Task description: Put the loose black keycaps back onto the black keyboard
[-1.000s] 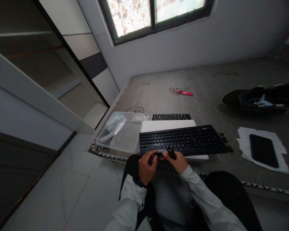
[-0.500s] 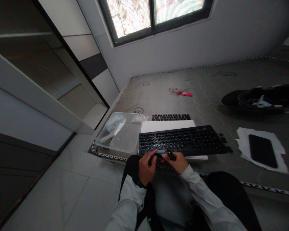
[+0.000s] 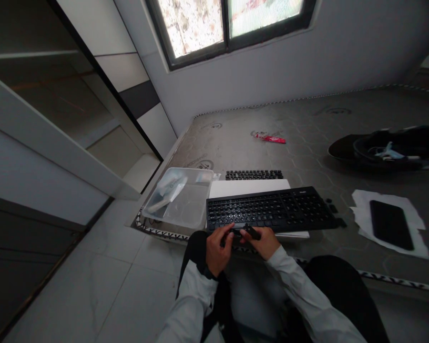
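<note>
In front of me a black keyboard [image 3: 271, 209] lies at a slight slant on a white board [image 3: 248, 187]. At its near edge, my left hand [image 3: 218, 250] is closed, with a small black piece [image 3: 235, 232] pinched at the fingertips. Close beside it, my right hand [image 3: 266, 243] grips a short black object like a tool handle [image 3: 252, 232]. Its tip meets or nearly meets the small piece; contact is unclear. Behind the white board, rows of black keycaps [image 3: 254, 175] are lined up.
A clear plastic bin [image 3: 186, 209] holding small bags stands left of the keyboard. To the right, a black phone-like slab [image 3: 391, 224] lies on white paper [image 3: 420, 243]. Farther back are a red-and-clear packet [image 3: 270, 138] and a black cap [image 3: 346, 147]. Small black pieces [image 3: 331, 206] lie beside the keyboard.
The black object in my right hand has tilted down slightly toward the left. Both hands stay nearly in place.
</note>
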Tool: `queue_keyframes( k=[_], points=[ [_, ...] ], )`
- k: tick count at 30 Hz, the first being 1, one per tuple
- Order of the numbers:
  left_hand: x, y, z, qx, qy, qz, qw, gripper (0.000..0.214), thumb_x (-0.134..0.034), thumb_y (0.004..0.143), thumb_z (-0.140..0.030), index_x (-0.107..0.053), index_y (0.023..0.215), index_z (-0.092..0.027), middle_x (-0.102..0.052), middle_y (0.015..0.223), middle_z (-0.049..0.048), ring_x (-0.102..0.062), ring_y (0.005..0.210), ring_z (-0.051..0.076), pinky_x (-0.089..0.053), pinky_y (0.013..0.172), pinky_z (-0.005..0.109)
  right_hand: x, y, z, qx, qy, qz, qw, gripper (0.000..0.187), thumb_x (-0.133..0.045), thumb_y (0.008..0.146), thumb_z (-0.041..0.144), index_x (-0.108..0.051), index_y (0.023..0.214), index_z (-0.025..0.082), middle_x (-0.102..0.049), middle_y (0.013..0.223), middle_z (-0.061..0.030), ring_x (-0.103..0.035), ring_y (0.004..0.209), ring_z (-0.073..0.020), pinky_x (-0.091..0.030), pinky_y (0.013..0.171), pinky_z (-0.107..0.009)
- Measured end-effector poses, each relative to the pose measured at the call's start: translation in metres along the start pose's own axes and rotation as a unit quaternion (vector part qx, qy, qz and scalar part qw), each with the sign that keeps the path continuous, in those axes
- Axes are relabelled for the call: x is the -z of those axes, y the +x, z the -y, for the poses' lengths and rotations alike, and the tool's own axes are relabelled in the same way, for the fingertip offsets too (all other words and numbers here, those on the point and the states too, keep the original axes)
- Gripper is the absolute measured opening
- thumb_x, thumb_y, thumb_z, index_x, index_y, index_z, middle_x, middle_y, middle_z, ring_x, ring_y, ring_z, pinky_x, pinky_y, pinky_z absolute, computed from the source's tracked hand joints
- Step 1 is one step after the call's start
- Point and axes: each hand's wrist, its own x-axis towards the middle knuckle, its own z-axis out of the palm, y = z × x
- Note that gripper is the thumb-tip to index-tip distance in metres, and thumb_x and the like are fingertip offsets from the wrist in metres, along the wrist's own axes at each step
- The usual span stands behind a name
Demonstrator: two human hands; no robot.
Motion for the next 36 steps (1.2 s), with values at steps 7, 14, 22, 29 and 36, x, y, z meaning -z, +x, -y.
queue_keyframes(
  k=[7, 14, 22, 29, 36],
  points=[
    [0.001, -0.001, -0.001, -0.007, -0.015, 0.015, 1.0, 0.029, -0.049, 0.092, -0.025, -0.063, 0.117, -0.021, -0.07, 0.105, 0.0069, -0.067, 0.087, 0.016, -0.054, 0.083, 0.03, 0.0, 0.001, -0.006, 0.002, 0.013, -0.01, 1.0, 0.04, -0.056, 0.082, 0.052, -0.074, 0.063, 0.021, -0.073, 0.068, -0.0047, -0.068, 0.067, -0.0237, -0.048, 0.068, -0.031],
    [0.0, 0.001, -0.002, -0.003, -0.013, 0.002, 1.0, 0.026, -0.049, 0.091, -0.021, -0.065, 0.111, -0.021, -0.071, 0.105, 0.005, -0.066, 0.095, 0.016, -0.053, 0.085, 0.029, 0.0, 0.0, -0.003, 0.027, 0.016, -0.012, 0.999, 0.039, -0.055, 0.083, 0.05, -0.071, 0.061, 0.021, -0.072, 0.064, -0.0037, -0.067, 0.064, -0.0219, -0.048, 0.066, -0.03],
    [0.0, 0.001, -0.002, 0.027, -0.018, -0.004, 0.999, 0.024, -0.05, 0.09, -0.022, -0.066, 0.109, -0.02, -0.071, 0.102, 0.0044, -0.066, 0.089, 0.015, -0.052, 0.083, 0.028, -0.004, 0.001, -0.005, 0.041, 0.046, 0.002, 0.998, 0.029, -0.061, 0.079, 0.045, -0.073, 0.082, 0.019, -0.073, 0.068, -0.0045, -0.069, 0.069, -0.0235, -0.052, 0.067, -0.03],
    [-0.003, 0.003, -0.003, 0.001, 0.014, -0.008, 1.0, 0.028, -0.059, 0.086, -0.024, -0.063, 0.114, -0.021, -0.068, 0.093, 0.004, -0.063, 0.073, 0.013, -0.054, 0.071, 0.027, -0.002, 0.0, 0.001, 0.041, 0.061, 0.005, 0.997, 0.028, -0.058, 0.082, 0.044, -0.069, 0.076, 0.019, -0.071, 0.064, -0.0035, -0.067, 0.064, -0.0213, -0.05, 0.064, -0.029],
    [-0.002, 0.002, 0.001, -0.066, 0.004, -0.032, 0.997, 0.015, -0.061, 0.087, -0.028, -0.069, 0.098, -0.022, -0.07, 0.096, 0.0049, -0.065, 0.09, 0.017, -0.056, 0.08, 0.029, 0.0, -0.001, 0.006, 0.044, 0.069, 0.022, 0.996, 0.027, -0.056, 0.084, 0.043, -0.065, 0.075, 0.02, -0.069, 0.062, -0.0017, -0.066, 0.063, -0.0196, -0.05, 0.064, -0.028]
  ],
)
